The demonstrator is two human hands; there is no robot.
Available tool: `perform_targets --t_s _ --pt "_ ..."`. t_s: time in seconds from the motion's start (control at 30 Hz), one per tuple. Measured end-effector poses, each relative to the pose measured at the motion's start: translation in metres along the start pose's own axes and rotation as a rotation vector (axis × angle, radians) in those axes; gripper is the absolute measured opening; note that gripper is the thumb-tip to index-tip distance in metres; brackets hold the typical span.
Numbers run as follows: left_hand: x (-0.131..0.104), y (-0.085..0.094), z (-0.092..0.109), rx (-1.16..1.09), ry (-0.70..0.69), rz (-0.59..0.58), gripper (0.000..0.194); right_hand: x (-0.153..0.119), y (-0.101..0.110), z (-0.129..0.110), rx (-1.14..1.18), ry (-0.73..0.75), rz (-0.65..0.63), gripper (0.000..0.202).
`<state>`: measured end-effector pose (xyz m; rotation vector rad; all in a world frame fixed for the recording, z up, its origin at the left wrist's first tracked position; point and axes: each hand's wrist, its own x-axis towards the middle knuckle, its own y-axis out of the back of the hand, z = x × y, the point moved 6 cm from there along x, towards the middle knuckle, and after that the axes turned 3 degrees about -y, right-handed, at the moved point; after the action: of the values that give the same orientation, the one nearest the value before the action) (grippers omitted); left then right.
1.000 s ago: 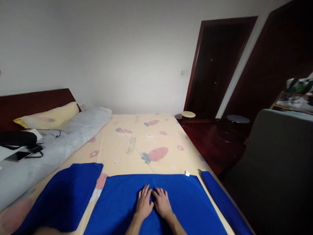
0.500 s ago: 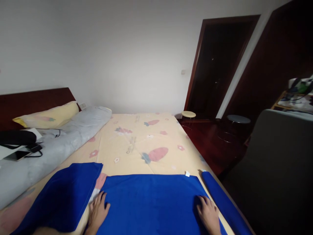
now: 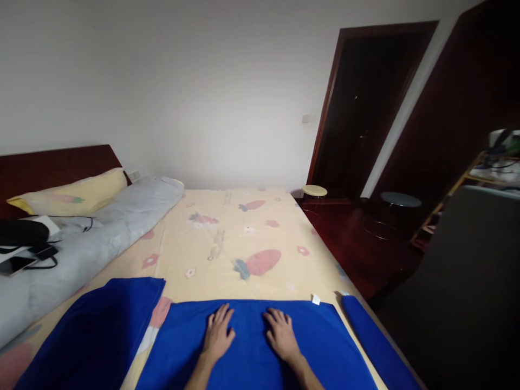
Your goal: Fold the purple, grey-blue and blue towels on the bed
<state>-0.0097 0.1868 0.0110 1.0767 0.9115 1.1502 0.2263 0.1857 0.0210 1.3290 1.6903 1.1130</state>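
Observation:
A blue cloth (image 3: 252, 357) lies spread flat across the near part of the bed, with a small white tag (image 3: 316, 299) at its far edge towards the right. My left hand (image 3: 218, 335) rests palm down on it, left of the middle, fingers stretched towards the far edge. Close by on the right, my right hand (image 3: 281, 335) lies on the same cloth with its fingers spread. Neither hand grips anything. To the left is another blue piece of fabric (image 3: 97, 330), and a narrow blue strip (image 3: 377, 341) runs along the bed's right edge. Whether these join the middle cloth is out of view.
The bed (image 3: 227, 233) has a cream sheet with carrot and flower prints. A grey quilt (image 3: 105, 238), a yellow pillow (image 3: 77, 195) and a phone (image 3: 17, 264) are on the left. Two stools, a yellow one (image 3: 314, 190) and a dark one (image 3: 400, 200), and a grey chair back (image 3: 471, 271) stand right.
Both hands have moved inward from the cloth's left and right sides to near its middle, and farther up it. The view has shifted slightly.

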Motion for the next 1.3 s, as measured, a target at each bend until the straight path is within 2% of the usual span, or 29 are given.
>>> perform_targets --t_s 0.13,0.23,0.3,0.4,0.47,0.5,0.53,0.6,0.7,0.77,0.83,0.87,0.9,0.97,1.13,1.2,1.23,1.3 --pt "-0.015 0.026 -0.106 0.144 0.210 0.066 0.056 -0.015 0.033 0.114 -0.134 -0.233 0.134 0.051" --pt "-0.026 0.035 -0.165 0.222 0.329 0.034 0.057 -0.029 0.046 0.178 -0.209 -0.392 0.201 0.053" --pt "-0.030 0.039 -0.186 0.249 0.386 0.019 0.057 -0.035 0.048 0.201 -0.223 -0.471 0.215 0.054" --pt "-0.031 0.046 -0.193 0.260 0.461 0.006 0.056 -0.037 0.048 0.209 -0.216 -0.544 0.226 0.054" --pt "-0.028 0.051 -0.180 0.287 0.480 0.011 0.057 -0.034 0.051 0.197 -0.239 -0.579 0.270 0.052" --pt "-0.026 0.054 -0.167 0.302 0.463 0.031 0.058 -0.031 0.053 0.185 -0.254 -0.580 0.297 0.051" --pt "-0.022 0.055 -0.149 0.309 0.423 0.060 0.060 -0.026 0.052 0.167 -0.258 -0.552 0.316 0.051" --pt "-0.013 0.050 -0.100 0.275 0.280 0.117 0.062 -0.011 0.044 0.119 -0.212 -0.401 0.294 0.054" --pt "0.004 0.023 -0.014 0.129 0.040 0.094 0.067 0.012 0.013 0.025 -0.046 -0.076 0.121 0.062" --pt "0.015 0.001 0.033 0.040 -0.061 0.030 0.070 0.023 -0.007 -0.024 0.031 0.016 0.024 0.066" --pt "0.022 -0.016 0.056 -0.010 -0.095 -0.038 0.070 0.029 -0.020 -0.048 0.062 0.026 -0.030 0.064" --pt "0.024 -0.021 0.058 -0.019 -0.102 -0.055 0.068 0.030 -0.022 -0.048 0.061 0.017 -0.037 0.062" --pt "0.025 -0.022 0.053 -0.018 -0.101 -0.055 0.066 0.030 -0.021 -0.042 0.050 0.000 -0.030 0.059" --pt "0.021 -0.016 0.024 0.011 -0.070 -0.012 0.060 0.025 -0.013 -0.009 0.007 -0.056 0.015 0.054" --pt "-0.004 0.016 -0.102 0.165 0.207 0.102 0.055 -0.005 0.022 0.122 -0.175 -0.327 0.173 0.053" --pt "-0.013 0.024 -0.143 0.214 0.329 0.098 0.058 -0.018 0.030 0.162 -0.242 -0.439 0.204 0.057" --pt "-0.017 0.026 -0.156 0.228 0.375 0.088 0.060 -0.023 0.032 0.176 -0.261 -0.478 0.213 0.059" --pt "-0.020 0.028 -0.172 0.238 0.431 0.071 0.063 -0.030 0.031 0.192 -0.269 -0.516 0.221 0.063"
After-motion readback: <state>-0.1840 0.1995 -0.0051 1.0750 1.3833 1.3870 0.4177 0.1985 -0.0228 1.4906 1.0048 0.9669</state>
